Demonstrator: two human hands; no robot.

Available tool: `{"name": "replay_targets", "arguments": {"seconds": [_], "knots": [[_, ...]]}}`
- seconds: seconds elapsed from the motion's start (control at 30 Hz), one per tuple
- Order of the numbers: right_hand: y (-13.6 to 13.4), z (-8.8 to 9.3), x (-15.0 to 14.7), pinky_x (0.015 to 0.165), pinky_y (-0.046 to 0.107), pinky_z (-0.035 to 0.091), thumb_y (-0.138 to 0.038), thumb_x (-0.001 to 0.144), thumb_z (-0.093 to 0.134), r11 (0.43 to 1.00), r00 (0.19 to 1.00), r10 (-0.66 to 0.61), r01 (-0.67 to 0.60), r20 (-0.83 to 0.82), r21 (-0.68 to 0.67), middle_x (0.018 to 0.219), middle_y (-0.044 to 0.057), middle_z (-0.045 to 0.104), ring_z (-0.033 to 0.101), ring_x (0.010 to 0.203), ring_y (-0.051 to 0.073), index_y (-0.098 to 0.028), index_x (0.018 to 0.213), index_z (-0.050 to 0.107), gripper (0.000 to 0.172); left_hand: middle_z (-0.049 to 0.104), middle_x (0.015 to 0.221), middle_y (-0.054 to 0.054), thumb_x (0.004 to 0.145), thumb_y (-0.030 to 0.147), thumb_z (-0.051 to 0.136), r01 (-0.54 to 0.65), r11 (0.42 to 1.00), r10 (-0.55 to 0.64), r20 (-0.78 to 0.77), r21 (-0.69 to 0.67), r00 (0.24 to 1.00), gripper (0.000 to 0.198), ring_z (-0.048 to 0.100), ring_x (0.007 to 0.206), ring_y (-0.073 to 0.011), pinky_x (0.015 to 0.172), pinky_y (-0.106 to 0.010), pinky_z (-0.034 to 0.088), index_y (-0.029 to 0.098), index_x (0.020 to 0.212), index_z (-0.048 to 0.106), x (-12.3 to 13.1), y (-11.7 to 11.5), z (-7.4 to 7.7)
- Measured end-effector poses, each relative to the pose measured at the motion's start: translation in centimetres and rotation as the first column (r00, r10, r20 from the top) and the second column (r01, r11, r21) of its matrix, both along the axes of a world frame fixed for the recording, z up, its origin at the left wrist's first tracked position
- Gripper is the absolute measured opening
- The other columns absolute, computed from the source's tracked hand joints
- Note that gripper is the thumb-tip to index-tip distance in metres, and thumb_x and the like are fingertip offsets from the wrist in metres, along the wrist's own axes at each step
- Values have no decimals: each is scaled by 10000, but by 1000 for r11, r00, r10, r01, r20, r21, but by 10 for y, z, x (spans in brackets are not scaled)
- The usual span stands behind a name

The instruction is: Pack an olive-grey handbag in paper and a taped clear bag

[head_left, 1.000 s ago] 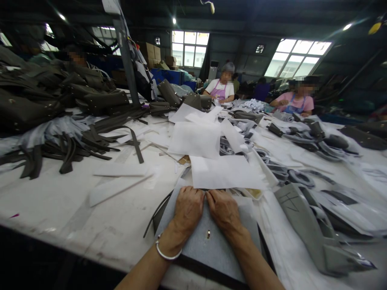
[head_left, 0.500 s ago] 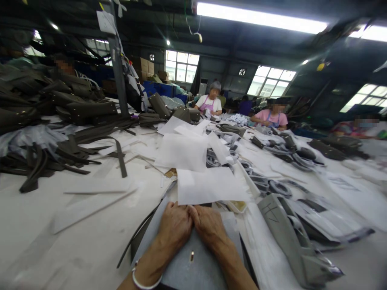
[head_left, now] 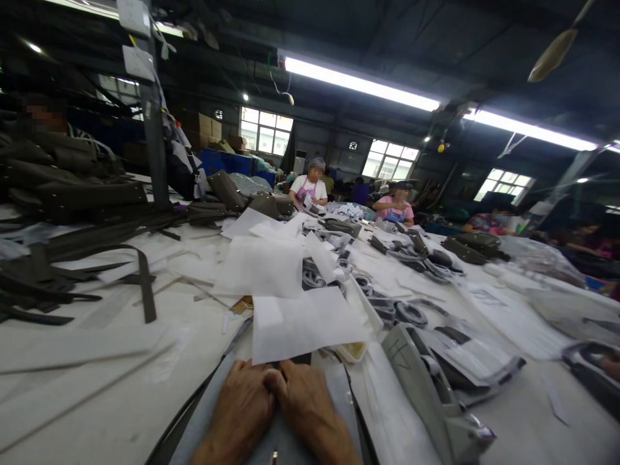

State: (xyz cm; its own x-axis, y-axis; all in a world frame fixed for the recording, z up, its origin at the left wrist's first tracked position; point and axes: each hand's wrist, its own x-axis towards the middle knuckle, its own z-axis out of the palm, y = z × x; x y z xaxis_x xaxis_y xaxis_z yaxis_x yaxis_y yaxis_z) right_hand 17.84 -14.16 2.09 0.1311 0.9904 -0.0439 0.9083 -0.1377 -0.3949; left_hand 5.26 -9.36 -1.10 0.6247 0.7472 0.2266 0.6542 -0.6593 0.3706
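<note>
Head view: grey panel [head_left: 283,433] laid on bench [head_left: 188,352], seemingly braced by it from below. Far part of panel covered by left hand [head_left: 245,400] and right hand [head_left: 310,403], set side by side, likely for even pressure. Fingers curled and bunched; whether anything is pinched can't be told. Metal fitting [head_left: 274,457] left uncovered at panel's near side. White sheet [head_left: 305,326] just beyond panel; dark strap [head_left: 146,290] left of it, probably within reach.

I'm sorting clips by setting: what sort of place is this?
Probably a factory workshop, perhaps for bags: loose dark straps and heaped bag-like pieces lie about, and workers in aprons are farther back.
</note>
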Motion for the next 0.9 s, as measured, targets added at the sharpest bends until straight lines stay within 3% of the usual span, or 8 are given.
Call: {"name": "replay_targets", "arguments": {"seconds": [0.17, 0.3, 0.43, 0.53, 0.7, 0.83, 0.9], "knots": [[7, -3, 2, 797, 415, 485, -517, 1013, 320, 1000, 999, 19, -19, 29, -10, 988, 123, 719, 679, 965, 331, -197, 985, 742, 531, 703, 892, -89, 906, 43, 420, 47, 998, -39, -224, 29, 974, 337, 636, 919, -305, 829, -518, 394, 175, 839, 723, 2, 1, 8], [12, -8, 3, 795, 430, 491, -495, 1020, 294, 999, 999, -43, 43, 21, 3, 953, 146, 721, 687, 943, 331, -189, 948, 749, 553, 704, 916, -106, 909, 19, 356, 52, 996, -26, -306, 78, 952, 408, 655, 891, -310, 828, -537, 444, 162, 1002, 726, 4, 2, 9], [15, -16, 3, 792, 412, 492, -422, 1010, 351, 982, 982, -181, 183, -48, 36, 984, 137, 716, 682, 951, 319, -175, 1047, 701, 430, 696, 941, -103, 913, 2, 309, 57, 987, -5, -320, 152, 947, 482, 654, 877, -312, 794, -544, 474, 175, 1174, 675, 4, 2, 2], [15, -22, 3, 890, 423, 473, -349, 979, 417, 957, 965, -253, 260, -73, 128, 1141, 155, 661, 626, 1073, 322, -143, 1150, 646, 352, 691, 913, -89, 927, 17, 308, 68, 981, -10, -303, 181, 953, 462, 652, 862, -311, 781, -549, 479, 190, 1106, 698, 4, 2, -1], [18, -35, 10, 1078, 511, 341, -232, 902, 460, 923, 957, -290, 279, 0, 265, 1306, 192, 553, 461, 1265, 372, -84, 1273, 593, 421, 688, 883, -110, 973, 78, 254, 25, 989, 20, -295, 145, 955, 477, 656, 871, -321, 800, -556, 470, 162, 981, 723, 7, 2, 4], [23, -48, 17, 1100, 441, 354, -93, 770, 468, 912, 965, -248, 263, -90, 316, 1281, 187, 565, 492, 1247, 329, -66, 1287, 575, 529, 687, 913, -125, 972, 72, 243, -14, 989, 56, -283, 149, 958, 479, 660, 870, -305, 814, -532, 470, 142, 1027, 714, 9, 2, 5], [25, -52, 20, 1091, 410, 374, -90, 754, 479, 868, 952, -264, 306, -158, 392, 1269, 193, 569, 504, 1243, 316, -73, 1240, 592, 499, 688, 948, -128, 962, 56, 236, -9, 985, 58, -278, 172, 959, 492, 660, 870, -297, 812, -524, 471, 149, 1053, 710, 9, 3, 1]]}}
